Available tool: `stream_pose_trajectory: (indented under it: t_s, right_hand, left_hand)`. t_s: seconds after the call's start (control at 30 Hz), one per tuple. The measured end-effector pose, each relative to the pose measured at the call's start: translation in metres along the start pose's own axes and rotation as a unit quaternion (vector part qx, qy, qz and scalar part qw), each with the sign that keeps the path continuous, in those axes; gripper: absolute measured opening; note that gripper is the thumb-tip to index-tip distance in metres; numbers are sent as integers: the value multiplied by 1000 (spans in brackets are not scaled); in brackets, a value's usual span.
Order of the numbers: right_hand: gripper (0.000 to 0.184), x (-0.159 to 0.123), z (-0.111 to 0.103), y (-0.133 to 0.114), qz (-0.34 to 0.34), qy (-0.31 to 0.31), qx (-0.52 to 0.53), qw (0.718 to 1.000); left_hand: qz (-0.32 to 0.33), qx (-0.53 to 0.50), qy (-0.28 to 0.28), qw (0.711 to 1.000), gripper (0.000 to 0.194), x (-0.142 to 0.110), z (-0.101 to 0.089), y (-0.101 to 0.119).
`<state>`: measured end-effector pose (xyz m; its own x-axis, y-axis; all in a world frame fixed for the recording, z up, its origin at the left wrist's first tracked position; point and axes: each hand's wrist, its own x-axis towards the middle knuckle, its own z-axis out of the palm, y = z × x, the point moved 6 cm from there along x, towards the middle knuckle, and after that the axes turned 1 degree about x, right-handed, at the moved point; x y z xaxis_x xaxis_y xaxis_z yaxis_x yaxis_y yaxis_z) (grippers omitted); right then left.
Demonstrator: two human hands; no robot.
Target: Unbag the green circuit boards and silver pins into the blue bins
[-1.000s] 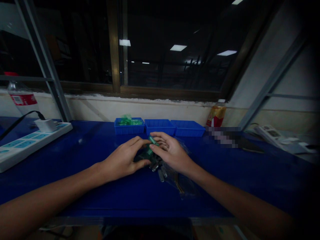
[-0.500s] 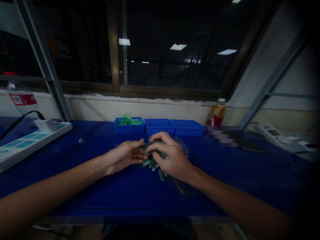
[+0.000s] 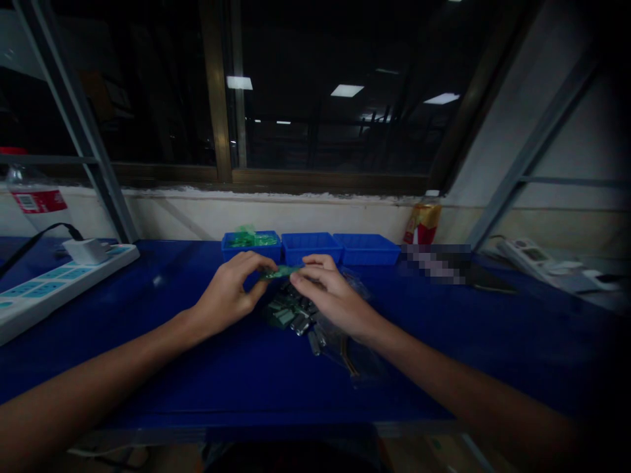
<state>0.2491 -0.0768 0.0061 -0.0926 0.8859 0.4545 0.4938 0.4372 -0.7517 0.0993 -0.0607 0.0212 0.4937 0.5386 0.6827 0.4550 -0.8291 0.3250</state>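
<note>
Between my two hands, above a pile of small parts, is a small green plastic packet. My left hand pinches its left end between thumb and fingers. The fingertips of my right hand close on its right end. Below lies the pile of small grey and metallic parts, some in green wrapping, partly covered by my right hand. A clear plastic bag spreads beside the pile, under my right wrist.
Behind the hands stand three blue bins: the left bin holds green packets, beside a middle bin and a right bin. A power strip lies left. Bottles stand at the wall. A dark flat object lies right.
My left hand has turned over from palm up and now pinches the green packet. Both hands have lifted slightly off the pile, uncovering more of the parts.
</note>
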Motion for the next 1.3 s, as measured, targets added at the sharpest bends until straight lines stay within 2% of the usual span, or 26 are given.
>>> stream_pose_trajectory:
  t_s: [0.1, 0.23, 0.33, 0.4, 0.5, 0.6, 0.73, 0.83, 0.9, 0.97, 1.07, 1.17, 1.3]
  right_hand:
    - [30, 4, 4, 12, 72, -32, 107, 991]
    - [23, 8, 8, 18, 83, -46, 144, 985]
    - [17, 11, 4, 18, 39, -30, 124, 991]
    - [16, 13, 3, 17, 8, -31, 96, 995]
    - [18, 14, 1, 16, -14, -35, 64, 997]
    - [22, 12, 1, 15, -21, -32, 66, 997]
    - [28, 10, 5, 11, -32, -41, 74, 996]
    - [25, 8, 4, 5, -54, -32, 40, 997]
    - [24, 8, 2, 2, -71, -21, 8, 997]
    - [23, 8, -1, 1, -83, -12, -19, 996]
    - [21, 8, -4, 2, -92, -9, -40, 995]
    - [20, 8, -3, 3, -94, -16, -53, 994]
    - [20, 7, 0, 3, -92, -27, -65, 993]
  left_hand:
    - [57, 29, -41, 997, 21, -3, 7, 11]
    - [73, 59, -86, 992, 30, -6, 17, 13]
    - [51, 72, -106, 990, 26, -6, 20, 6]
    - [13, 58, -100, 993, 23, -5, 19, -1]
    - [-60, 10, -59, 996, 37, -3, 14, -11]
    - [-73, -1, -40, 997, 48, -2, 12, -11]
    - [-41, 47, -35, 997, 25, 0, 11, -5]
    - [-48, 72, -74, 994, 18, 4, 11, -16]
    - [-84, 118, -87, 986, 19, 8, 5, -36]
    - [-134, 210, -44, 967, 24, 11, -14, -61]
    - [-170, 317, -10, 933, 28, 12, -40, -89]
    - [-180, 367, 15, 913, 30, 13, -57, -98]
    - [-170, 383, 14, 908, 30, 13, -57, -97]
